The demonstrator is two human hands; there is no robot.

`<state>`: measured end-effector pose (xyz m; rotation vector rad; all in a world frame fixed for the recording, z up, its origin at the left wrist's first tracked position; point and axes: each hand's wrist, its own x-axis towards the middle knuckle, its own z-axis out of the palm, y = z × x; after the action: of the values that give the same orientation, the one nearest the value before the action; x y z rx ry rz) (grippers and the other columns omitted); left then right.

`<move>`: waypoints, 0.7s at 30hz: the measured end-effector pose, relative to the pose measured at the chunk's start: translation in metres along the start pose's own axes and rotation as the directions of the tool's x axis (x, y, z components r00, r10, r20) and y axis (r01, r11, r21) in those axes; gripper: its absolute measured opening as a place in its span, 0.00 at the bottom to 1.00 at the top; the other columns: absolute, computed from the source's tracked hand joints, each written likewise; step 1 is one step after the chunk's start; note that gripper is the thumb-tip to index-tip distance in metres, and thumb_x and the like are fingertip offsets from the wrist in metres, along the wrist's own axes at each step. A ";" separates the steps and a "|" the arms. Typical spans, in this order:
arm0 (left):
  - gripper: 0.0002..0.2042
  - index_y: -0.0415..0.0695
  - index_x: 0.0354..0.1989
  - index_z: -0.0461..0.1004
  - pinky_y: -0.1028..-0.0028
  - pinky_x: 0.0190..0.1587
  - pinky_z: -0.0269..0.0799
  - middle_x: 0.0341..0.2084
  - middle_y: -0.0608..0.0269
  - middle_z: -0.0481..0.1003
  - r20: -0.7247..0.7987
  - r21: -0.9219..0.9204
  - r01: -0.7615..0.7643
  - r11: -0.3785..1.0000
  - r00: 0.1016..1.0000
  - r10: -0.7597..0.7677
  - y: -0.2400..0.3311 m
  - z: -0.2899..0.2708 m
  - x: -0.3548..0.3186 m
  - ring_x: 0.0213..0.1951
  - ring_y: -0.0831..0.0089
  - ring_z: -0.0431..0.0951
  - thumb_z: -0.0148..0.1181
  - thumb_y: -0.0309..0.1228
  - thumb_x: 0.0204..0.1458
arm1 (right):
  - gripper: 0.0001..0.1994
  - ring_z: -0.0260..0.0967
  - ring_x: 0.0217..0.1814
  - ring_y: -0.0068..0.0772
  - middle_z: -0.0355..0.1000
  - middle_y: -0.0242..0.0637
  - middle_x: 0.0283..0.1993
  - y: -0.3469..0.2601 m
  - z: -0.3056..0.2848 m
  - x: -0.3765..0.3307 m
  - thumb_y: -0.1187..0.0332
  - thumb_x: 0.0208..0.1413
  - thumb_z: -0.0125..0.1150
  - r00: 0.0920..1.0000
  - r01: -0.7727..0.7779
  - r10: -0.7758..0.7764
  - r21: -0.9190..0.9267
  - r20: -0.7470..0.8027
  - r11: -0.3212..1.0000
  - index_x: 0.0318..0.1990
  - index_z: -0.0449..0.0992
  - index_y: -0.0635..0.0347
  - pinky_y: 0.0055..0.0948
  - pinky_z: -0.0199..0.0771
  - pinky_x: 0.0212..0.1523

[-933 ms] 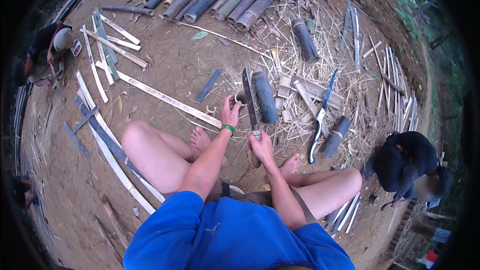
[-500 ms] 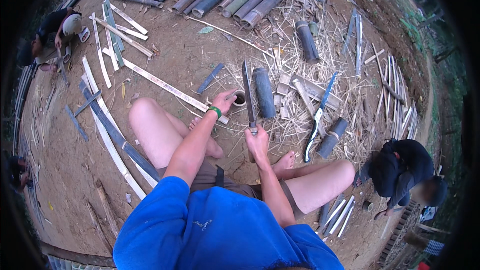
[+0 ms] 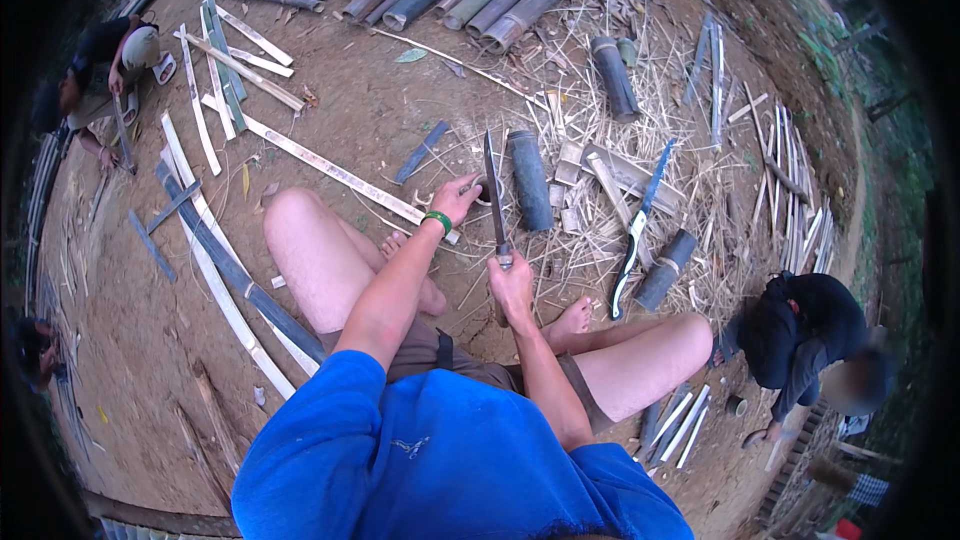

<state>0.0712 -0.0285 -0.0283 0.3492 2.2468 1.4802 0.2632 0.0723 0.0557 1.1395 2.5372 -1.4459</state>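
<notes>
My right hand [image 3: 512,285] is closed round the handle of a machete [image 3: 496,190], its long dark blade pointing away from me. Just left of the blade, my left hand [image 3: 455,202], with a green wristband, grips the rim of a short bamboo tube [image 3: 486,189]. The blade and my fingers partly hide this tube. Right of the blade stands a longer dark bamboo section [image 3: 530,180]. Further right, a folding saw [image 3: 640,230] with a blue blade and black-and-white handle lies on shavings.
Split bamboo pieces [image 3: 630,178] and shavings surround the saw, with a bamboo section [image 3: 666,268] nearby. Bamboo poles [image 3: 540,0] lie at the far side. Long slats [image 3: 335,172] lie left. People crouch at the right [image 3: 815,330] and far left [image 3: 105,65].
My left hand has shifted slightly right and now covers more of the short tube's opening. The machete stays upright in my right hand, almost unmoved. A small pale chip now shows beside my left thigh.
</notes>
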 end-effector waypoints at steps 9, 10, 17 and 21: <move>0.24 0.53 0.66 0.75 0.63 0.61 0.72 0.57 0.45 0.78 -0.001 0.007 0.080 0.997 0.997 -0.080 0.004 -0.004 -0.002 0.59 0.51 0.78 0.60 0.45 0.63 | 0.22 0.79 0.42 0.66 0.79 0.64 0.35 0.007 0.022 0.003 0.59 0.53 0.63 1.000 0.022 -0.023 -0.008 -0.012 1.000 0.47 0.79 0.71 0.55 0.76 0.46; 0.24 0.52 0.66 0.75 0.63 0.61 0.72 0.57 0.45 0.78 -0.010 0.005 0.059 0.998 0.998 -0.059 0.004 -0.002 -0.002 0.60 0.51 0.78 0.60 0.45 0.63 | 0.22 0.79 0.42 0.66 0.79 0.64 0.35 0.009 0.025 0.004 0.59 0.53 0.63 1.000 0.023 -0.023 0.011 -0.018 1.000 0.47 0.79 0.71 0.55 0.76 0.46; 0.24 0.49 0.66 0.74 0.63 0.62 0.72 0.56 0.44 0.79 -0.032 -0.124 0.004 0.992 0.999 -0.008 -0.020 0.002 0.010 0.59 0.51 0.79 0.61 0.43 0.63 | 0.19 0.79 0.37 0.63 0.78 0.60 0.31 0.012 0.034 0.008 0.60 0.53 0.63 0.993 0.101 -0.097 0.055 -0.068 0.993 0.42 0.78 0.71 0.52 0.76 0.42; 0.23 0.48 0.64 0.76 0.64 0.60 0.73 0.54 0.44 0.80 -0.064 -0.114 -0.012 0.993 0.998 0.005 -0.031 0.006 0.016 0.56 0.52 0.81 0.60 0.43 0.63 | 0.19 0.79 0.38 0.63 0.78 0.61 0.31 0.013 0.031 0.011 0.60 0.53 0.64 0.995 0.089 -0.088 0.022 -0.050 0.996 0.42 0.78 0.72 0.52 0.76 0.42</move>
<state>0.0602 -0.0291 -0.0624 0.2801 2.1998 1.6381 0.2519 0.0594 0.0243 1.0923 2.6431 -1.4891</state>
